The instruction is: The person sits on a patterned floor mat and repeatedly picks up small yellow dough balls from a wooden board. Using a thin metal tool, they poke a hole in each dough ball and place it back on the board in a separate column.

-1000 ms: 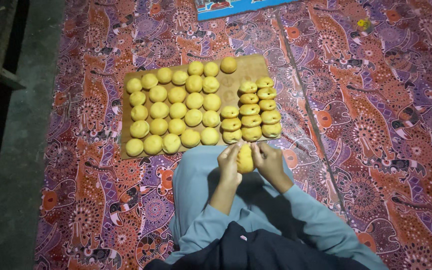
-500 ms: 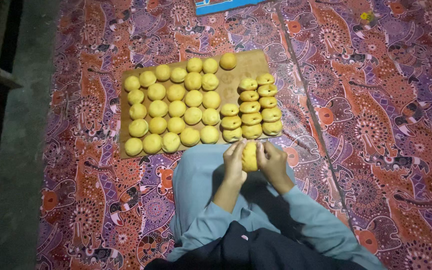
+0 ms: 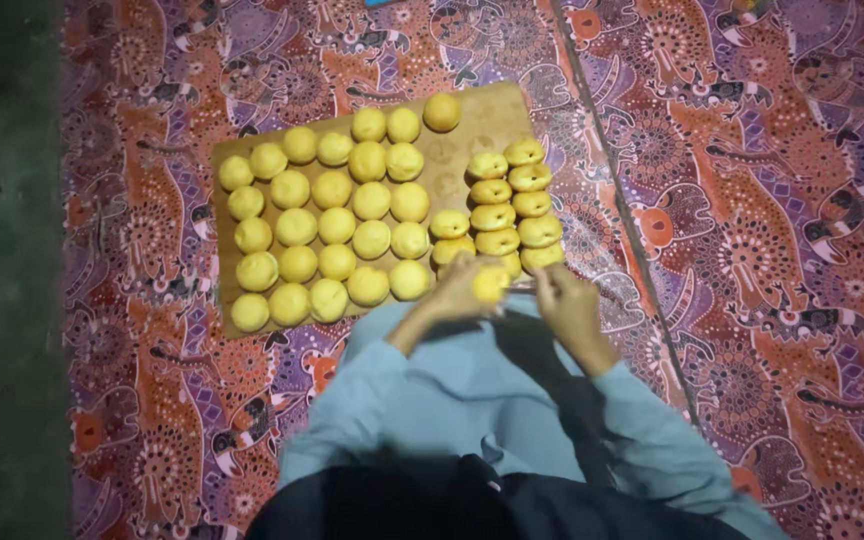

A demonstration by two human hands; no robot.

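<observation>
A wooden board (image 3: 477, 110) lies on the patterned cloth in front of me. It carries several round yellow dough balls (image 3: 337, 225) in rows on its left part and several shaped, pinched yellow pieces (image 3: 512, 205) on its right part. My left hand (image 3: 457, 295) holds one yellow dough piece (image 3: 490, 285) just below the board's near edge. My right hand (image 3: 567, 305) is beside it, its fingers at the piece's right side; a thin pale object shows between the hands, too blurred to tell. Both sleeves are light blue.
A red and purple patterned cloth (image 3: 752, 250) covers the floor all around. A dark green strip of floor (image 3: 12, 300) runs along the left side. My lap in light blue fabric (image 3: 452, 400) fills the lower middle.
The view has swung so the board sits more to the left. My hands stay together on the dough piece, with the right hand now a little apart from it.
</observation>
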